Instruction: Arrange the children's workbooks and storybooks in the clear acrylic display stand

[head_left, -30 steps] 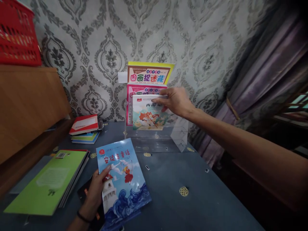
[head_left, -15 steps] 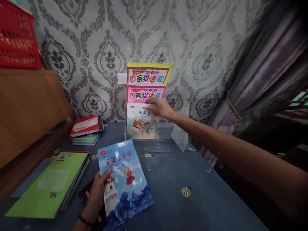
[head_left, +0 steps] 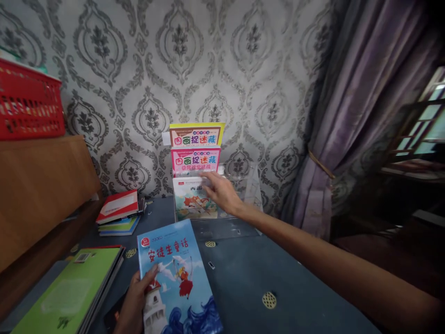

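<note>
My left hand (head_left: 135, 297) grips a blue picture book (head_left: 179, 278) by its left edge, thumb on the cover. The book is tilted up over the table. My right hand (head_left: 219, 191) is at the top right of a white-covered storybook (head_left: 194, 204) with an orange drawing, its fingers closed over the top edge and covering part of the title. That storybook stands at the front of a clear tiered book rack (head_left: 248, 190). Behind it in the rack stand a pink book (head_left: 195, 160) and a yellow-edged book (head_left: 198, 135).
A green book (head_left: 69, 287) tops a stack at the left. Farther back is a smaller pile with a red book (head_left: 118, 206) on top. A dark book (head_left: 114, 308) lies under my left hand. A red basket (head_left: 29, 104) sits on a wooden cabinet (head_left: 45, 190); a curtain (head_left: 323, 139) hangs right.
The camera view has tilted up and swung slightly right. My right hand stays at the storybook's top edge, which now sits slightly lower against the pink book. My left hand still holds the blue book.
</note>
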Demonstrator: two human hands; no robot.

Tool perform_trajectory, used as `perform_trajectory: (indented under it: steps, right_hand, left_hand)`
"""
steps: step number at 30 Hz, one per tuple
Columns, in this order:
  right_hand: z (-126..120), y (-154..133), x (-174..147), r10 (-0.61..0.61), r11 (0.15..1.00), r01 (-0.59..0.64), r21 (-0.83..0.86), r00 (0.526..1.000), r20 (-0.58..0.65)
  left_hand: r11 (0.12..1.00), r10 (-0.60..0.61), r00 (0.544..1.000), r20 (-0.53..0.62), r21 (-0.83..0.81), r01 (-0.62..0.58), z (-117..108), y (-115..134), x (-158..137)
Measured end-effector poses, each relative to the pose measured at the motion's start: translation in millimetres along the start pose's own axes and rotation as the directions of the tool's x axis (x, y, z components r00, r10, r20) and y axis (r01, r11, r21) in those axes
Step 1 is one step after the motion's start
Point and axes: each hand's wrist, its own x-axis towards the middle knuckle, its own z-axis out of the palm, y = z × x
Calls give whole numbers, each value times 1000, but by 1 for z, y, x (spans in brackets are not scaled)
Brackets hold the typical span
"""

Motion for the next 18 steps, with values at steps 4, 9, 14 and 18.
perform_trajectory:
  steps: [4,9,14,18]
  right_hand:
    - [-8,-10,-23,-14,998,17,58,999,-39]
    - [-16,-30,-87,74,977,-62,202,996,-51]
    - [0,-36,-155,376,816,-394,424,918,128]
    - [24,-27,-187,300,383,-671,635,741,601]
  left_hand:
    - [999,29,999,21,29,-29,4,1,-3]
    - [992,51,992,114,105,-63,15,7,-6]
    - [985,118,982,148,107,-134,44,9,-14]
    - [990,111,973,204,60,-126,72,3,-23]
